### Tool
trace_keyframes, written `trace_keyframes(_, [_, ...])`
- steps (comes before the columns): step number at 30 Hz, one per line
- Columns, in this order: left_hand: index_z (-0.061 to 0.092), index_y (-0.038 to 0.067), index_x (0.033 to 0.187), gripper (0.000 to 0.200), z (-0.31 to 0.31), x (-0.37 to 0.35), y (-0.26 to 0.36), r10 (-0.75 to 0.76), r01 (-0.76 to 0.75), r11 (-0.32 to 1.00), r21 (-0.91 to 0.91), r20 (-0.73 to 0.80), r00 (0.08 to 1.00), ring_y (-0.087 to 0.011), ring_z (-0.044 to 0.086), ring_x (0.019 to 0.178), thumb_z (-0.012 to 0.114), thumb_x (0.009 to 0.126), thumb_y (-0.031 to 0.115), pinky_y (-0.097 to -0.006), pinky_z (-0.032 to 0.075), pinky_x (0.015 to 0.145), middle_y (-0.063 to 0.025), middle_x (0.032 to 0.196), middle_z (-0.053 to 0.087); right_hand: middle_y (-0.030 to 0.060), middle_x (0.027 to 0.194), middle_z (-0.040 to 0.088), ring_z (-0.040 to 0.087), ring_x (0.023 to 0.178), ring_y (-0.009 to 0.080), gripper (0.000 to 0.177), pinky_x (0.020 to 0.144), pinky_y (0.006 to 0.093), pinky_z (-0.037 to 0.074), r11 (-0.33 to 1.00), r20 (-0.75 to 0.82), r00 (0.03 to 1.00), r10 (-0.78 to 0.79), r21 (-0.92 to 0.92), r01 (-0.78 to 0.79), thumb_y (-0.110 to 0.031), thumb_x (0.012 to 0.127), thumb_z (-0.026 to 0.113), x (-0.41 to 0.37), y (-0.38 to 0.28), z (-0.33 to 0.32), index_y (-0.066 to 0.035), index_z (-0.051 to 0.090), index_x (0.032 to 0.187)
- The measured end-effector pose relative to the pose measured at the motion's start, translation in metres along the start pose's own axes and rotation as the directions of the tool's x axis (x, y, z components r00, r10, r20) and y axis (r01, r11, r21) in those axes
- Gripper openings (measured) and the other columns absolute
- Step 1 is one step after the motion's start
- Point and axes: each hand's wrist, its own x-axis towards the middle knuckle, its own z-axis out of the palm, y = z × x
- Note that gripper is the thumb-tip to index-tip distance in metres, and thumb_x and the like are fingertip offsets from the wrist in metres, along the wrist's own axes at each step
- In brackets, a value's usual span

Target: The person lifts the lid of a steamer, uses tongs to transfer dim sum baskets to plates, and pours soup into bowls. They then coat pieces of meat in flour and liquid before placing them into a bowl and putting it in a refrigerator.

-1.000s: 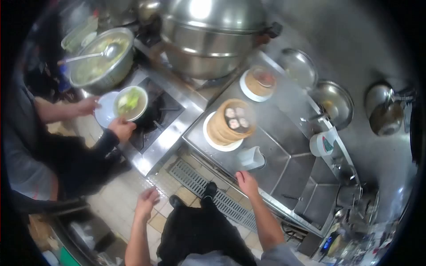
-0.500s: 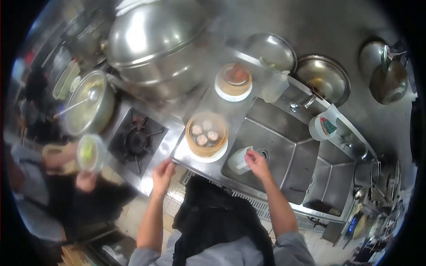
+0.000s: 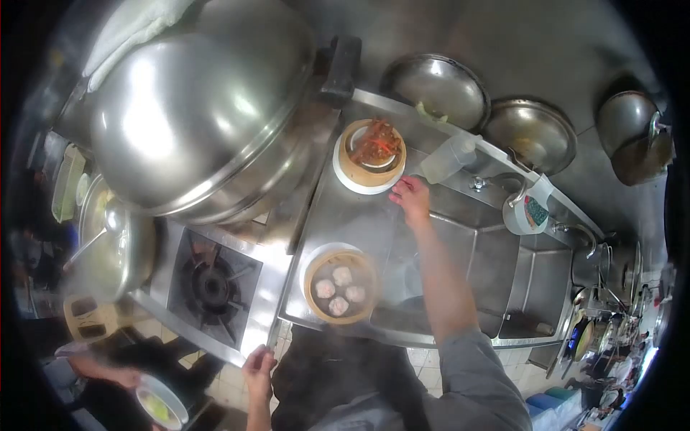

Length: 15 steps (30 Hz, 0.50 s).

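My right hand (image 3: 410, 199) reaches across the sink, its fingers closed on the rim of a white plate (image 3: 348, 181). A round bamboo steamer (image 3: 350, 167) sits on that plate, holding reddish-brown food (image 3: 375, 142) with orange shreds. Nearer to me, a second bamboo steamer (image 3: 310, 291) holds several pale, pink-topped dumplings (image 3: 342, 276) and gives off steam. A white plate (image 3: 305, 258) shows beneath it. My left hand (image 3: 259, 368) is just off the counter's front edge, fingers curled, with nothing visible in them. A clear jug (image 3: 412, 276) is faint in the sink, partly behind my right forearm.
A large domed steel vessel (image 3: 194, 108) stands at the left, beside a gas burner (image 3: 212, 284). Woks (image 3: 528, 136), a plastic container (image 3: 449, 159) and a white pot (image 3: 523, 215) line the back of the sink (image 3: 460, 251). A co-worker's hand (image 3: 126, 377) holds a bowl (image 3: 162, 402).
My right hand has left the clear jug in the sink and moved up to the far plate. My left hand stays low, fingers still curled. The view has shifted.
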Motion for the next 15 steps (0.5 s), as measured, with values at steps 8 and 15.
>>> trace_keyframes(8, [0.059,-0.005,0.129,0.044,-0.026,-0.009,-0.005,-0.098,0.098,0.995,-0.013,-0.058,0.993,-0.0162,0.065,0.092,0.075,0.09,0.009,-0.0305,0.056,0.077,-0.0108,0.112,0.068,0.0099,0.106,0.064,0.065,0.094,0.0177,0.03,0.076,0.0352,0.063,0.992,0.031,0.999,-0.043,-0.114,0.046,-0.009,0.098,0.062,-0.012,-0.01,0.001,0.007,0.06,0.123])
trace_keyframes(15, [0.054,-0.006,0.135,0.05,-0.056,-0.004,-0.044,-0.069,0.069,0.998,-0.002,-0.068,0.995,-0.0189,0.065,0.095,0.074,0.091,0.007,-0.0301,0.057,0.078,-0.0145,0.126,0.063,0.0081,0.102,0.064,0.063,0.092,0.0196,0.036,0.074,0.0387,0.06,0.992,0.04,0.996,0.08,0.093,-0.083,-0.013,0.089,0.069,-0.016,-0.022,0.003,0.0,0.06,0.122])
